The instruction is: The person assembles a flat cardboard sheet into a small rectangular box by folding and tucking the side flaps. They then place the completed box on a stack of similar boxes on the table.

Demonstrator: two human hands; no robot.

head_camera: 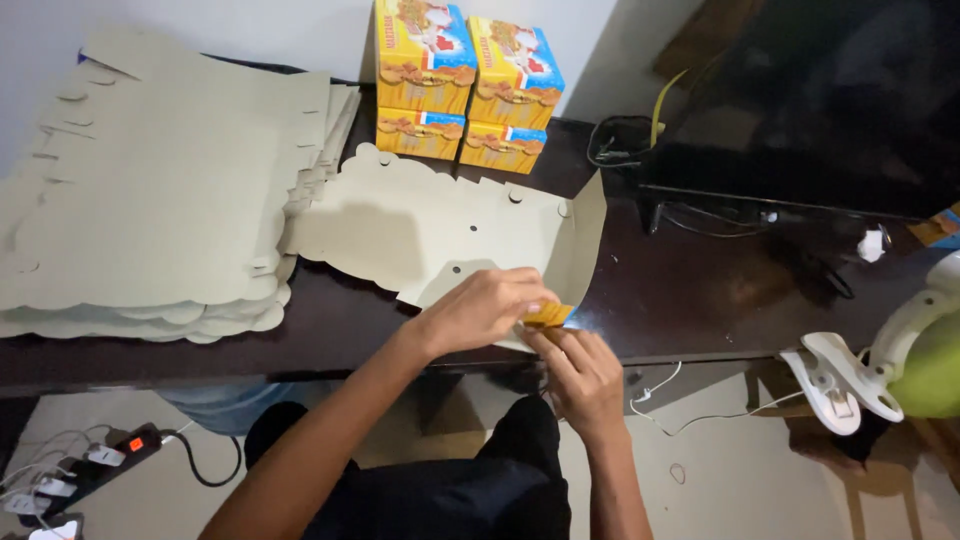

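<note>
In the head view, the person's left hand (485, 308) lay curled, palm down, over the near edge of a flat, unfolded cardboard box blank (430, 230) that rested grey side up on the dark wooden table (690, 290). Its fingers were bent and closed on the blank's near flap, pinching it where a small yellow printed corner (548, 315) of the card showed. The right hand (582, 375) came up from below, just beside the left and touching it at the fingertips; its fingers gripped the same yellow corner from underneath. Both hands were therefore grasping the blank at the table's front edge, with the blank's right flap raised at a slant toward the back.

To the left of the blank, and partly touching its far edge, lay a thick stack of flat blanks (150, 190) with scalloped edges, grey side up. Behind the blank, against the pale wall, stood four folded yellow boxes (465, 85) with red and blue printing, two stacked on two. To the right, well apart from the hands, a dark screen (820, 110) stood on the table with black cables (625, 140) beside it. At the right edge a white clip lamp with a green body (880, 365) jutted into view. On the floor at the lower left lay a black power strip (110, 455) with white plugs in it.
</note>
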